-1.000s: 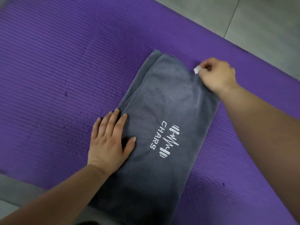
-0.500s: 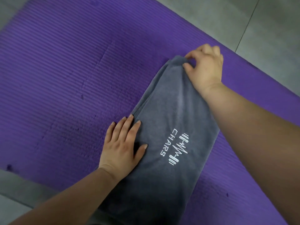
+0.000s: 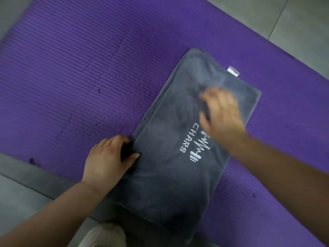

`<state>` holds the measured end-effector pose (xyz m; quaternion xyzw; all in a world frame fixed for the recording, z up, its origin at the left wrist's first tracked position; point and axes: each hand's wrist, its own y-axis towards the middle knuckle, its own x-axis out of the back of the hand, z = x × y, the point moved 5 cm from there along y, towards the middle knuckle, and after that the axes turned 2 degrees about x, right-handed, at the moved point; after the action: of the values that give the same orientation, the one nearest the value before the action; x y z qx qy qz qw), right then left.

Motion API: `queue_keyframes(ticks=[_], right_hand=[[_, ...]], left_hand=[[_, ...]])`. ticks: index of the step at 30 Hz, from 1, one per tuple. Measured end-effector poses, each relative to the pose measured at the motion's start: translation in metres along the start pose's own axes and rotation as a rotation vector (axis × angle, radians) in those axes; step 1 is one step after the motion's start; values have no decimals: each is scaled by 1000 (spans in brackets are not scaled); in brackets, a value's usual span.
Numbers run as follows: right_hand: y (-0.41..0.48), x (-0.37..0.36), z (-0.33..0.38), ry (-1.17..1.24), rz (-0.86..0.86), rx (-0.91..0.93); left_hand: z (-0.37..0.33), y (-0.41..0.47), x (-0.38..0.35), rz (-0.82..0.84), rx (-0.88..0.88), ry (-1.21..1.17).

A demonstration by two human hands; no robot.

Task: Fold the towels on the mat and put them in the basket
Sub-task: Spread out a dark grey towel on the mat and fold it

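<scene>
Fingers [image 3: 114, 139] of the left hand [image 3: 105, 163] tuck under the towel [image 3: 169, 184], thumb pinching its edge, seemingly to lift it; the right hand [image 3: 222, 114] is too blurred to tell.

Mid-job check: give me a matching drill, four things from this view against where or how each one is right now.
Things:
1. left hand
2. right hand
3. white tag
4. grey towel

States:
A. sticks out at the towel's far edge
B. lies folded on the purple mat
C. grips the towel's left edge
D. motion-blurred, over the towel's middle

Pairs: 1-C, 2-D, 3-A, 4-B
</scene>
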<state>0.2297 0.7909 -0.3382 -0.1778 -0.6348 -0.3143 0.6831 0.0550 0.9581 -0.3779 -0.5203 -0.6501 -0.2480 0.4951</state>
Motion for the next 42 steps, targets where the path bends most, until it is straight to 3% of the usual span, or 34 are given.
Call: queue_keyframes(ticks=[2,5,12,16,19,24,26,28,32,42], right_hand=[[-64,4,27,56,32,289],[-153,3,63,134,251,482],[-228,-21,86,3,531,518],[-206,-26,103,88,371,521],[-184,-16,106,227,355,506],[-175,34,91,660,432,248],[-175,50,82,844,505,38],[-172,57,66,967,473,-206],[-143,55,15,879,200,-532],[-74,32,-88,633,-45,-802]], left_hand=[[3,-7,2,81,41,38],[12,-19,4,255,215,10],[17,-39,11,364,290,-279],[18,-48,11,328,480,-596],[21,-56,9,302,627,-794],[9,-66,33,339,627,-1057],[-2,-71,46,370,590,-1153],[-12,-69,53,394,481,-1081],[-22,-37,46,233,676,-1226],[-90,105,25,247,560,-1153]])
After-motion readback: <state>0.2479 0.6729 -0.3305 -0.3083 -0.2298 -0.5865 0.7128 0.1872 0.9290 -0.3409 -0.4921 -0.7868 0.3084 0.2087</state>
